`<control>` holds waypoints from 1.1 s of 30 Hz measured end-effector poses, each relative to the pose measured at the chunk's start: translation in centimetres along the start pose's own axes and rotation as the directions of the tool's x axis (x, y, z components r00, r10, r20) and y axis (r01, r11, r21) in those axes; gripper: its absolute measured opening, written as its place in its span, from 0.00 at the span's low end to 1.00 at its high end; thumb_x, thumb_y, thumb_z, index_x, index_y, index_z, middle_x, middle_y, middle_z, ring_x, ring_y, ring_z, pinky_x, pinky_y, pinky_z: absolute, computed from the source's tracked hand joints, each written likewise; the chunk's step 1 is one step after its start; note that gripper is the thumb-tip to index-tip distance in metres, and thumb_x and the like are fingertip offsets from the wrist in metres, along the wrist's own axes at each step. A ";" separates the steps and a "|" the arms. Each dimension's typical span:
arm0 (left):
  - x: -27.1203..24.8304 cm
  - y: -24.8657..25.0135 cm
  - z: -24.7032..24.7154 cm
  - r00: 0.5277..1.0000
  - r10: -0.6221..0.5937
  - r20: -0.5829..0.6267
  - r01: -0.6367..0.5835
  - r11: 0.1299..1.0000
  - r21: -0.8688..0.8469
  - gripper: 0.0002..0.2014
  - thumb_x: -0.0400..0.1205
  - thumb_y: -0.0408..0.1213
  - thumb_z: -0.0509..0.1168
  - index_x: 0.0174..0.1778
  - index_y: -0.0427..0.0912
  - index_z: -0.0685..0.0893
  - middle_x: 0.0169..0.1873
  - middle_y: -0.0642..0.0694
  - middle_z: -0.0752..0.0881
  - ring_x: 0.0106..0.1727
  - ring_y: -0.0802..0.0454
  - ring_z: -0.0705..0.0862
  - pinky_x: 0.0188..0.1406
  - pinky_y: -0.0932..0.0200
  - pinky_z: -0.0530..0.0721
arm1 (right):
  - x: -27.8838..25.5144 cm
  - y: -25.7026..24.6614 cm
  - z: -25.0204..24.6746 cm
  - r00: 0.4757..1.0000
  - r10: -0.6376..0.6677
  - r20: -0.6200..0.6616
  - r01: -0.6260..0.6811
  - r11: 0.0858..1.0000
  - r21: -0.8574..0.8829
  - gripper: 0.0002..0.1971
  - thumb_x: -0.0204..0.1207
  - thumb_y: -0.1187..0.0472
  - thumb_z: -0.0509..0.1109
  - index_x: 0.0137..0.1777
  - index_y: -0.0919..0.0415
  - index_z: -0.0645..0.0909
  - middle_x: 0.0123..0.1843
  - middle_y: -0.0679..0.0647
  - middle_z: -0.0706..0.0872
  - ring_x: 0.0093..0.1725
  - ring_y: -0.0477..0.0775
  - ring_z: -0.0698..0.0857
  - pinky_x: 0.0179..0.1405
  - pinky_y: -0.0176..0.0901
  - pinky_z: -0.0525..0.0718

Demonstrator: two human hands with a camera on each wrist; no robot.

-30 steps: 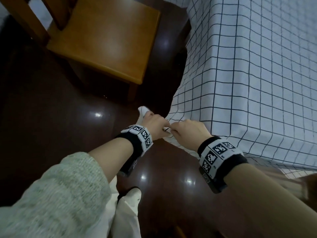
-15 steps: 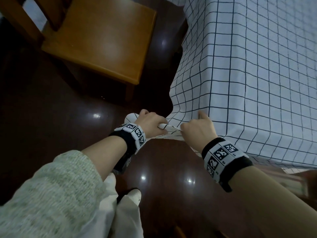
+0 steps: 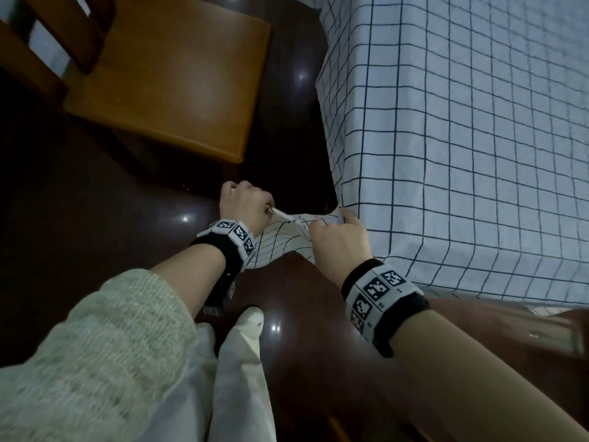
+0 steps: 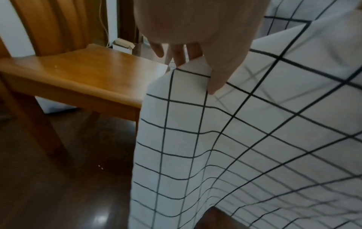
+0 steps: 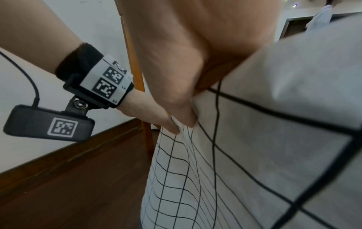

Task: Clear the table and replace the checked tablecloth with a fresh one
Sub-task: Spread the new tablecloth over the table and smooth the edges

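Checked tablecloth (image 3: 462, 154): white with dark grid, draped over the desk, corner hanging off toward the dark wood floor (image 3: 95, 218).
Left hand (image 3: 243, 207): at the cloth's hanging corner, grip pinching the hem between thumb and curled fingers.
Right hand (image 3: 339, 242): just beside the left hand on the same corner, grip closed round a gathered fold of cloth; short span of hem stretched between the two hands.
Wooden chair (image 3: 165, 87): beyond the cloth corner, apart from it, seat bare.
Head view only: cloth spread over the desk top, both wristbands, pale knit sleeve (image 3: 95, 346).
Left wrist view only: chair leg, small box by the wall behind the chair, thumb (image 4: 217, 80) laid flat on the cloth.
Right wrist view only: left hand (image 5: 156, 117) seen from the side, camera unit hanging under its wristband, skirting board along a white wall.
Hidden: desk surface and legs, wholly under cloth. Fingertips of right hand buried in the fold. Blurred shape at the head view's lower right edge, not identifiable.
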State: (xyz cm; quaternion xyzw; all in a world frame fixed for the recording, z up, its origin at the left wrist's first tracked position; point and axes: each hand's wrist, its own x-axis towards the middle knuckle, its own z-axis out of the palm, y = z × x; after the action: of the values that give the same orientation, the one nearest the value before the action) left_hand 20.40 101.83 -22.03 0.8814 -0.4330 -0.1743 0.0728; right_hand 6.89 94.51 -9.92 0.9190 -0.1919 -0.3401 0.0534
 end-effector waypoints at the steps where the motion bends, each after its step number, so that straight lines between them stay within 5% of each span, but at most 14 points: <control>1: 0.1 -0.1 -0.3 1.000 0.012 0.026 -0.012 0.999 0.036 0.08 0.80 0.44 0.64 0.50 0.55 0.89 0.47 0.55 0.87 0.61 0.51 0.77 0.66 0.48 0.64 | 0.0 -0.1 -0.2 1.000 -0.007 0.020 0.007 1.000 -0.016 0.13 0.80 0.67 0.57 0.61 0.60 0.78 0.30 0.48 0.73 0.35 0.55 0.78 0.83 0.55 0.51; 10: 0.5 -1.4 -0.8 0.962 0.218 0.167 -0.228 0.973 0.042 0.15 0.80 0.50 0.64 0.64 0.59 0.83 0.60 0.57 0.83 0.69 0.54 0.73 0.67 0.52 0.64 | 0.2 -0.5 -0.9 0.998 -0.022 0.062 0.023 1.000 -0.011 0.13 0.81 0.66 0.58 0.63 0.57 0.77 0.29 0.48 0.73 0.45 0.54 0.86 0.82 0.63 0.49; 13: 0.4 -1.5 0.2 0.938 0.281 0.202 -0.281 0.959 -0.031 0.15 0.81 0.52 0.63 0.63 0.61 0.83 0.59 0.59 0.84 0.67 0.56 0.74 0.65 0.54 0.64 | 0.4 -1.0 -1.3 0.995 -0.037 0.089 0.036 0.999 0.015 0.19 0.82 0.67 0.58 0.71 0.54 0.71 0.40 0.50 0.83 0.49 0.55 0.86 0.81 0.61 0.54; 18: 0.5 -1.4 1.9 0.854 0.408 0.322 -0.364 0.912 -0.190 0.20 0.79 0.55 0.64 0.67 0.60 0.79 0.61 0.59 0.84 0.67 0.54 0.76 0.66 0.52 0.64 | 1.2 -1.7 -1.0 0.982 0.051 0.185 -0.064 0.996 0.069 0.12 0.81 0.65 0.60 0.62 0.60 0.75 0.51 0.53 0.88 0.53 0.57 0.87 0.78 0.57 0.60; 27: 0.7 -1.5 0.5 0.776 0.565 0.282 -0.538 0.825 -0.173 0.11 0.83 0.44 0.60 0.50 0.51 0.89 0.45 0.52 0.89 0.52 0.51 0.84 0.46 0.60 0.68 | 2.5 -3.5 -0.3 0.947 0.147 0.286 -0.179 0.980 0.091 0.15 0.82 0.54 0.62 0.67 0.56 0.72 0.58 0.53 0.84 0.62 0.56 0.80 0.72 0.56 0.66; 33: 0.5 -3.4 0.0 0.740 0.522 0.424 -0.480 0.852 -0.210 0.09 0.81 0.45 0.59 0.45 0.55 0.86 0.41 0.54 0.87 0.52 0.50 0.84 0.45 0.60 0.67 | 3.5 -4.3 -0.9 0.923 0.172 0.344 -0.216 0.972 0.091 0.10 0.84 0.63 0.57 0.58 0.55 0.79 0.47 0.50 0.83 0.53 0.53 0.84 0.58 0.47 0.71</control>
State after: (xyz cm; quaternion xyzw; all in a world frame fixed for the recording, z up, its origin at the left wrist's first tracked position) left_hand 23.17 103.48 -23.13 0.6599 -0.6502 -0.3733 0.0491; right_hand 11.24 97.04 -12.33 0.8260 -0.3096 -0.4710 -0.0052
